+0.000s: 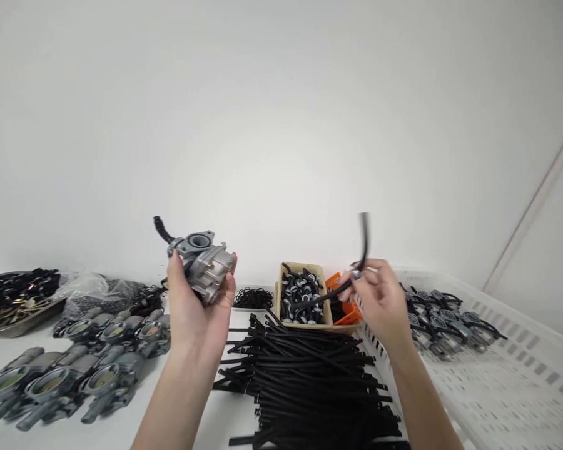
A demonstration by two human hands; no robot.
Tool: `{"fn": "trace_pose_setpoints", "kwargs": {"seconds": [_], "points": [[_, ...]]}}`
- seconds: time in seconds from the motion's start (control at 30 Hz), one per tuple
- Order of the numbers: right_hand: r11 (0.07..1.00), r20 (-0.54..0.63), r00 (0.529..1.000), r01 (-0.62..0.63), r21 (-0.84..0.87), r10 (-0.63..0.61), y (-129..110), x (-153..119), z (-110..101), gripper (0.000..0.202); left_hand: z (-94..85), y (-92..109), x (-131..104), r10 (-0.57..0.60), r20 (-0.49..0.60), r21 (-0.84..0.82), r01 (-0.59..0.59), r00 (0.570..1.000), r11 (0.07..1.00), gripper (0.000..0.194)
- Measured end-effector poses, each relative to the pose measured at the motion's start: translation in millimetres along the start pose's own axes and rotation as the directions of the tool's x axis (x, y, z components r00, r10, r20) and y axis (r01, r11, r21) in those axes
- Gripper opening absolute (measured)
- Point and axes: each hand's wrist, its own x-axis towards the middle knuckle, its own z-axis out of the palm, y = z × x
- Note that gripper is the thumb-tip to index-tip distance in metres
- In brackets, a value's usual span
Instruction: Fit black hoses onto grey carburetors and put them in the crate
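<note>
In my left hand (199, 306) is a silver carburetor (209, 265), lifted above the table, with a short black elbow sticking out at its upper left. My fingers wrap round its body. My right hand (378, 297) pinches a black rubber hose (365, 240) near its middle; one end points up, the other reaches left over a cream bin. The hose and the carburetor are apart. Below, between my forearms, lies a large pile of similar black hoses (319, 381).
The cream bin (328, 312) holds small black and silver parts, beside an orange basket (349, 314). Black rings fill a tray (253, 299). Several carburetors (51, 384) stand left, near a metal tray (51, 309) of parts. At right, a white perforated crate (511, 387) contains more carburetors (445, 322).
</note>
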Motion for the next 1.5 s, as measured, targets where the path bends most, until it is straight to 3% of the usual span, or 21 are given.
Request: {"fn": "trace_pose_setpoints", "kwargs": {"seconds": [0.1,0.17,0.4,0.67,0.73,0.8,0.9,1.0,1.1,1.27,1.5], "points": [[0.963,-0.342,0.938,0.146,0.228,-0.062,-6.4,-3.7,9.2,0.022,-1.0,-14.7,1.1,0.06,0.047,0.1,-0.065,0.997,0.993,0.033],[0.934,-0.432,0.901,0.186,0.307,-0.037,-12.7,-8.5,16.4,0.019,-3.1,-24.7,1.8,0.107,0.072,0.161,-0.117,0.992,0.98,0.036],[0.922,-0.491,0.871,0.192,0.335,-0.003,-25.2,-15.1,23.3,0.016,-6.8,-46.0,-7.7,0.142,0.166,0.271,-0.183,0.976,0.945,0.061],[0.91,-0.479,0.877,0.163,0.381,0.044,-19.7,-10.8,17.0,0.017,-5.5,-46.1,-18.8,0.123,0.24,0.341,-0.202,0.963,0.918,0.073],[0.908,-0.46,0.886,0.144,0.394,0.059,-19.4,-10.7,16.3,0.021,-5.1,-46.3,-19.8,0.128,0.253,0.342,-0.213,0.959,0.915,0.074],[0.915,-0.369,0.925,0.067,0.398,0.093,-17.9,-12.2,20.3,0.028,-4.6,-47.9,-21.3,0.133,0.266,0.335,-0.221,0.955,0.916,0.076],[0.925,-0.058,0.989,-0.107,0.364,0.137,-12.0,-18.4,37.5,0.027,-4.1,-52.1,-25.2,0.115,0.277,0.325,-0.205,0.954,0.923,0.079],[0.904,0.169,0.973,-0.21,0.372,0.157,-4.5,-25.3,57.5,0.02,-3.8,-55.5,-29.1,0.093,0.278,0.332,-0.187,0.956,0.925,0.084],[0.846,0.167,0.967,-0.25,0.471,0.193,-0.8,-25.9,63.2,0.021,-4.3,-55.1,-29.2,0.097,0.277,0.338,-0.192,0.956,0.921,0.081],[0.754,0.116,0.965,-0.256,0.605,0.234,-3.0,-18.2,49.5,0.029,-6.1,-49.7,-25.7,0.056,0.288,0.338,-0.156,0.956,0.928,0.069],[0.816,0.129,0.976,-0.219,0.536,0.177,-2.5,-23.2,54.2,0.021,-5.9,-53.7,-30.2,0.067,0.287,0.318,-0.161,0.956,0.934,0.071]]}}
